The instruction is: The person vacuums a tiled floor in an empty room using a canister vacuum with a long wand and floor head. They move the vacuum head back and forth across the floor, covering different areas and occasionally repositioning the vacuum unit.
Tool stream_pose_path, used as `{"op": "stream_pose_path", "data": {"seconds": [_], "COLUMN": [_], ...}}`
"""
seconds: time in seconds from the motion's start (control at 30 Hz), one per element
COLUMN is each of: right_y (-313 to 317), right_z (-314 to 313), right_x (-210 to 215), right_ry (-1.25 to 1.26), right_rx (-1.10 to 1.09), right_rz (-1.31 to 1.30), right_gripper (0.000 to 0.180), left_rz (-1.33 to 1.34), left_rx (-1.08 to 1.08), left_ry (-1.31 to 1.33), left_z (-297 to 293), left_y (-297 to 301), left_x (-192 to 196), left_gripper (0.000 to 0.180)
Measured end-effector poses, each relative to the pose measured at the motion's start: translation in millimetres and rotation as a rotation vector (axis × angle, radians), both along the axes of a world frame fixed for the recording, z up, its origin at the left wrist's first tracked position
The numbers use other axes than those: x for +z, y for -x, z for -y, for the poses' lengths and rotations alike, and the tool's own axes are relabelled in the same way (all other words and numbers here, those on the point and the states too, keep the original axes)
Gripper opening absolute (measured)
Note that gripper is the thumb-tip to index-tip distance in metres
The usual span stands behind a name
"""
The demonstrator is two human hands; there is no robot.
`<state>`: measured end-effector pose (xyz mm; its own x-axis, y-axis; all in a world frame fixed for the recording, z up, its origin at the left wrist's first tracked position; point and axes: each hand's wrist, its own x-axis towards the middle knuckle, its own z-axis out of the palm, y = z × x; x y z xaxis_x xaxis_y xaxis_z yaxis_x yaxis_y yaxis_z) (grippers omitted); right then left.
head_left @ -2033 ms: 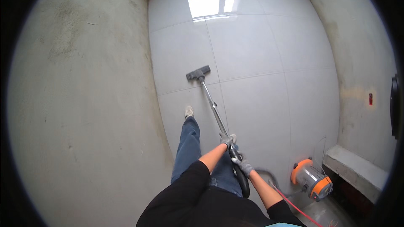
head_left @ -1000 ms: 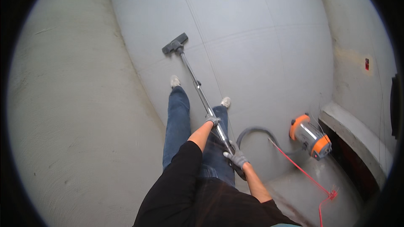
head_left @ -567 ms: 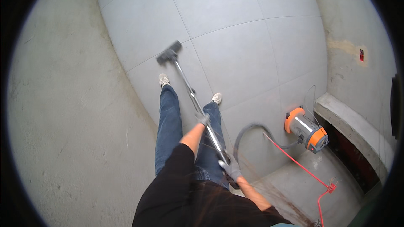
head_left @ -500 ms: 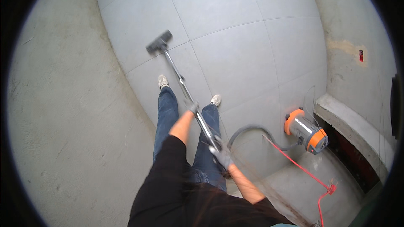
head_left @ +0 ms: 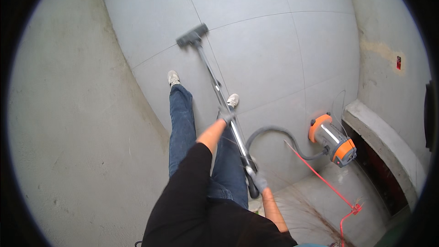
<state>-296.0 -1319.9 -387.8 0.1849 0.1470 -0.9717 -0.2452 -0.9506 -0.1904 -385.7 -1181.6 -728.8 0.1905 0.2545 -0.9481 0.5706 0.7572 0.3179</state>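
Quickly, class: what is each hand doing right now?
Left hand: gloved, closed around the silver metal vacuum wand, midway along it.
Right hand: gloved, closed on the wand's lower end, by the grey hose.

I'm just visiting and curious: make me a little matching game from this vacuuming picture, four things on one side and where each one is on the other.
Things:
1. left hand
2. right hand
3. floor nozzle
4. canister

Places:
A. on the tiles ahead of the shoes
B. low on the wand, by the hose joint
C. partway up the wand
D. on the floor beside the wall ledge

Pairs: 1-C, 2-B, 3-A, 4-D
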Motion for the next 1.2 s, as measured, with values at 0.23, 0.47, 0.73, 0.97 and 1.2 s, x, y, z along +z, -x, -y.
{"op": "stream_pose_path", "data": {"seconds": [0.23, 0.47, 0.73, 0.97, 1.2], "right_y": [-22.1, -33.9, 123.6, 238.5, 247.8], "right_z": [106.3, -30.9, -365.9, -450.3, -365.9], "right_x": [87.3, 1.8, -148.5, -169.2, -141.2], "right_ry": [0.148, -0.112, -0.456, -0.292, -0.319], "right_rx": [0.016, 0.382, 0.465, 0.457, 0.455], "right_rz": [0.023, 0.022, -0.132, -0.170, -0.182], "right_gripper": [0.070, 0.084, 0.077, 0.077, 0.091], "left_rz": [-0.169, -0.179, -0.261, -0.370, -0.478], "left_rx": [-0.263, 0.071, 0.386, 0.033, -0.067], "left_ry": [0.108, -0.001, -0.137, -0.202, -0.067], "left_z": [179.7, 12.8, -384.1, -466.6, -393.9], "left_y": [-40.2, -17.1, 171.1, 271.5, 276.3], "left_x": [64.0, -14.6, -88.8, -26.9, 29.5], "left_gripper": [0.079, 0.081, 0.092, 0.105, 0.094]}}
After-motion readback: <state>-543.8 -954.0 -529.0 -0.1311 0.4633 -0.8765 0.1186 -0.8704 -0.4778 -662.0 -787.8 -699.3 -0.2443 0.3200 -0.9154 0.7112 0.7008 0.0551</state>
